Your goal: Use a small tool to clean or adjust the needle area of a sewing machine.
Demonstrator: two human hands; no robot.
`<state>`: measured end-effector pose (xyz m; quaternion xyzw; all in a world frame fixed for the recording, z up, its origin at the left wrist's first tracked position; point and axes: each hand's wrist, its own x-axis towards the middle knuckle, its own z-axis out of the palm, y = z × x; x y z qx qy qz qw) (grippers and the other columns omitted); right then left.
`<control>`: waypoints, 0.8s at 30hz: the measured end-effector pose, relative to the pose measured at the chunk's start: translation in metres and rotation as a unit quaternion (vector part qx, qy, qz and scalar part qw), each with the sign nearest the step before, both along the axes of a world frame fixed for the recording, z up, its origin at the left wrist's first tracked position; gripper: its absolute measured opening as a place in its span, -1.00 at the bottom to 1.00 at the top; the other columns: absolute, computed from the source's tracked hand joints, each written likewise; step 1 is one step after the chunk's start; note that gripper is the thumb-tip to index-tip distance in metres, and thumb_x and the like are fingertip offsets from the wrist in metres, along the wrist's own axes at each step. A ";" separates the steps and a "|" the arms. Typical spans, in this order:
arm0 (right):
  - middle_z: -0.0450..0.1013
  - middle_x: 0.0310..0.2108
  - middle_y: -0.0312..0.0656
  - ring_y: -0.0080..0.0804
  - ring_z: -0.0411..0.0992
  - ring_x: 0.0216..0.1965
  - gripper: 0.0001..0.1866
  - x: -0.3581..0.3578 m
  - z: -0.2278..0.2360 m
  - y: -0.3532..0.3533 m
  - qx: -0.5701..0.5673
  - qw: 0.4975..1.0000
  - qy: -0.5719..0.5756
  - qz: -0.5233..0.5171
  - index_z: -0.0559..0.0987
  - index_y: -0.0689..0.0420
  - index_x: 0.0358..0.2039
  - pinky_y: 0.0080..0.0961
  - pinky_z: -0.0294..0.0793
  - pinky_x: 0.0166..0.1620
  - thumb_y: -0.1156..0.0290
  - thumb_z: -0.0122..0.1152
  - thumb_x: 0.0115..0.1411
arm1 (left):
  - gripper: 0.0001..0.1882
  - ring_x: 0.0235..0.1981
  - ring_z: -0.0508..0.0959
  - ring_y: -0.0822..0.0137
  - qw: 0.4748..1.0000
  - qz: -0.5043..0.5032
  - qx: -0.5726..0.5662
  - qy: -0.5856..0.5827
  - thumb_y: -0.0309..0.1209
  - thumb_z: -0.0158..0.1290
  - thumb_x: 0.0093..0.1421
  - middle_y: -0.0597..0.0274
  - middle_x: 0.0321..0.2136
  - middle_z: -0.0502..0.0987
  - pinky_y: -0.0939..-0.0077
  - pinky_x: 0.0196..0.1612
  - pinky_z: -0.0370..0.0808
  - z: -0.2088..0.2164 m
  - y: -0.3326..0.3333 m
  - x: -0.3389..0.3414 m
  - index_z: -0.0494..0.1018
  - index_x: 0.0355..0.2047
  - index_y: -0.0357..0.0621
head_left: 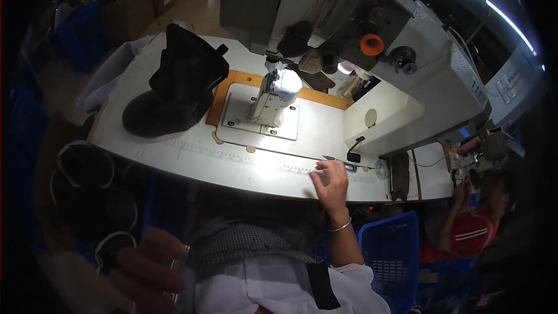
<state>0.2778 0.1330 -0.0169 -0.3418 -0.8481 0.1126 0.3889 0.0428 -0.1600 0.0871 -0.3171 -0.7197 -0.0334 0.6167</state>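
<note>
1. The right hand [332, 187] is over the front part of the white sewing table [131, 148], its fingers loosely bent, with a narrow gap between thumb and forefinger.
2. Just beyond these fingers, partly behind them, a pair of thread snips [350, 167] lies on the tabletop, tip to the left; whether the hand touches them I cannot tell.
3. The left hand [148, 267] is at the lower left, below the table's edge, dark and blurred; I cannot tell whether it holds anything.
4. A black boot [168, 90] stands on the left part of the table, shaft up and toe toward the near left, well apart from both hands.
5. To the boot's right rises the brightly lit post [270, 102] of a post-bed sewing machine [418, 104], whose pale arm reaches in from the right.
6. A printed measuring scale [226, 154] runs along the tabletop near its front edge, passing beside the right hand.
7. Below the table, right of the person's forearm, is a blue plastic basket [389, 256].
8. At the far right a co-worker in red [471, 234] is at another machine.
</note>
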 end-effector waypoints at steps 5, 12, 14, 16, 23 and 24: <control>0.49 -0.27 -0.16 -0.12 0.40 -0.12 -0.87 0.037 -0.013 0.026 0.092 0.982 -0.019 -0.161 0.55 0.14 -0.34 -0.19 0.34 -0.01 0.50 0.30 0.06 | -0.70 -0.48 0.49 0.41 0.583 -0.579 0.178 -0.541 -0.39 0.25 0.18 0.35 -0.39 0.28 0.72 -0.46 0.58 -0.034 -0.039 -0.020 0.30 -0.28 -0.11; 0.44 -0.13 -0.17 -0.12 0.37 -0.02 -0.79 0.038 -0.027 0.028 0.059 0.971 -0.089 -0.213 0.55 0.10 -0.26 -0.17 0.33 0.04 0.46 0.32 0.06 | -0.72 -0.17 0.48 0.13 0.316 -0.786 0.230 -0.479 -0.39 0.24 0.19 0.30 -0.34 0.36 0.46 -0.34 0.74 -0.005 0.007 -0.002 0.29 -0.34 -0.06; 0.44 -0.15 -0.16 -0.13 0.37 -0.02 -0.80 0.042 -0.027 0.027 0.032 0.975 -0.076 -0.207 0.55 0.11 -0.27 -0.18 0.33 0.04 0.47 0.32 0.06 | -0.75 -0.12 0.45 0.07 0.276 -0.809 0.218 -0.470 -0.37 0.22 0.21 0.30 -0.32 0.37 0.38 -0.32 0.76 -0.002 0.014 -0.004 0.32 -0.33 -0.05; 0.43 -0.16 -0.16 -0.13 0.37 -0.02 -0.80 0.041 -0.028 0.029 0.034 0.977 -0.071 -0.198 0.55 0.12 -0.27 -0.18 0.33 0.04 0.48 0.32 0.05 | -0.80 -0.03 0.38 0.05 0.229 -0.833 0.170 -0.474 -0.31 0.20 0.24 0.29 -0.28 0.38 0.26 -0.29 0.77 0.003 0.014 -0.005 0.38 -0.33 -0.01; 0.44 -0.18 -0.17 -0.13 0.38 -0.04 -0.80 0.045 -0.030 0.028 0.032 0.977 -0.067 -0.199 0.55 0.13 -0.29 -0.22 0.34 0.02 0.51 0.32 0.04 | -0.80 -0.02 0.36 0.05 0.191 -0.841 0.147 -0.485 -0.32 0.24 0.20 0.29 -0.28 0.38 0.23 -0.28 0.77 -0.005 0.017 -0.011 0.39 -0.35 0.05; 0.44 -0.18 -0.17 -0.13 0.38 -0.04 -0.80 0.047 -0.030 0.027 0.031 0.976 -0.069 -0.203 0.55 0.13 -0.29 -0.22 0.34 0.02 0.51 0.32 0.04 | -0.79 -0.02 0.37 0.05 0.201 -0.834 0.148 -0.493 -0.34 0.26 0.18 0.29 -0.28 0.38 0.24 -0.27 0.77 -0.008 0.017 -0.011 0.40 -0.35 0.05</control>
